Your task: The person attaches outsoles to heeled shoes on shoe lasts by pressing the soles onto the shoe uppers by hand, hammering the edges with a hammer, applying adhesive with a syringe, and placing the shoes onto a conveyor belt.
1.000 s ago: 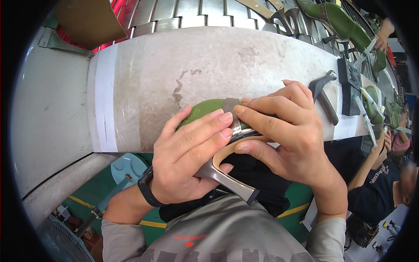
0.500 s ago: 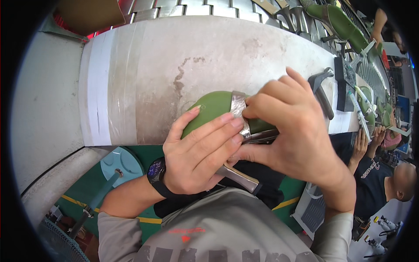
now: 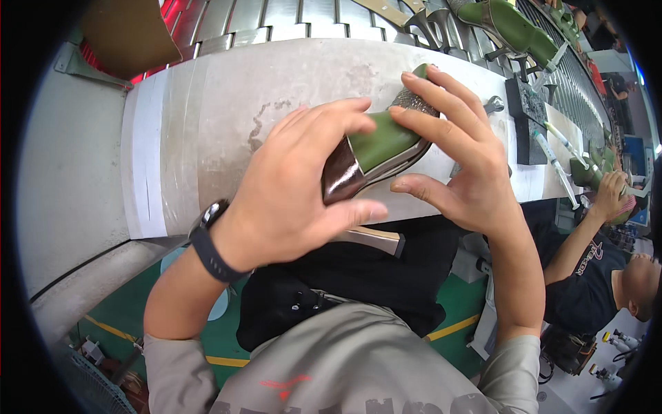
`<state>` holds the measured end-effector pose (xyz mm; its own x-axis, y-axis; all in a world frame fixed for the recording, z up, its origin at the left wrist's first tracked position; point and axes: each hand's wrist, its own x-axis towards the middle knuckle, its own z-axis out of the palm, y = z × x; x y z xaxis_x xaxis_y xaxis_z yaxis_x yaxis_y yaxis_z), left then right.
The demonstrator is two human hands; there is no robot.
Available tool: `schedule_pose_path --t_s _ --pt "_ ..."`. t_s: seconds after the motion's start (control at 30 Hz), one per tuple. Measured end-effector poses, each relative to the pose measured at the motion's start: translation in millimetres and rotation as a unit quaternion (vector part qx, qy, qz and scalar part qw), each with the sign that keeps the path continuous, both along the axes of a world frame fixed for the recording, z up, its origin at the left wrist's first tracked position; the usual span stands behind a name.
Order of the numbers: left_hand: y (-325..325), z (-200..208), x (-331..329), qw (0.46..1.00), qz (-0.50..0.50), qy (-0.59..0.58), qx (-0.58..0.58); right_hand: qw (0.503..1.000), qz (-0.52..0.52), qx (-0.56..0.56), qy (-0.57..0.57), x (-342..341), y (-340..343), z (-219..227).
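Note:
A shoe on a green last (image 3: 389, 141) lies tilted between my hands over the table's near edge. A shiny dark brown band (image 3: 343, 174) wraps its near left end, and a glittery strap (image 3: 414, 100) crosses its far right end. My left hand (image 3: 283, 179) curves round the brown end, its thumb reaching below. My right hand (image 3: 462, 152) lays its fingers over the strap end, with its thumb apart near the lower edge. A tall heel with a dark tip (image 3: 376, 239) sticks out below my left hand. My left palm hides part of the shoe.
A pale worktable (image 3: 221, 138) carries a black block (image 3: 526, 121) and syringes (image 3: 555, 169) at right. Beyond it runs a slatted metal conveyor (image 3: 289, 17) with more green lasts (image 3: 510, 27). A co-worker (image 3: 593, 276) in dark clothing works at right.
The shoe has been turned, so the brown end now shows at left and the metallic strap at the far right. My right hand has let go its pinch at the strap and spread its fingers.

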<state>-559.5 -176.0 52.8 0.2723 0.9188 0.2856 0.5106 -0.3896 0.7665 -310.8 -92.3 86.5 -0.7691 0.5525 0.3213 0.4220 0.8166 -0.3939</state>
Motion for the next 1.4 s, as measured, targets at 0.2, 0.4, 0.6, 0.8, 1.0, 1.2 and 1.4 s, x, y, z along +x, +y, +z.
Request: schedule_pose_path --t_s 0.2,0.4,0.6,0.8,1.0,1.2,1.4 --pt "16 -2 9 1.000 -0.016 -0.003 0.001 0.999 -0.029 -0.038 0.008 -5 -4 8" --pt "14 -2 16 1.000 0.007 0.008 0.015 0.990 -0.116 -0.057 0.064 8 0 0" --pt "17 8 19 0.997 -0.020 0.069 -0.003 0.936 -0.346 0.028 0.059 92 -2 -65" --pt "46 23 47 0.993 -0.023 0.084 -0.082 0.950 -0.295 0.092 -0.049 77 6 -55" --pt "53 23 53 0.994 -0.013 0.090 -0.067 0.936 -0.234 -0.216 0.148 64 1 -13" --pt "55 25 50 0.993 -0.024 0.096 -0.067 0.793 -0.134 -0.436 0.402 45 51 -6" --pt "53 20 42 0.992 -0.018 0.096 -0.082 0.864 -0.087 -0.452 0.205 26 83 18"
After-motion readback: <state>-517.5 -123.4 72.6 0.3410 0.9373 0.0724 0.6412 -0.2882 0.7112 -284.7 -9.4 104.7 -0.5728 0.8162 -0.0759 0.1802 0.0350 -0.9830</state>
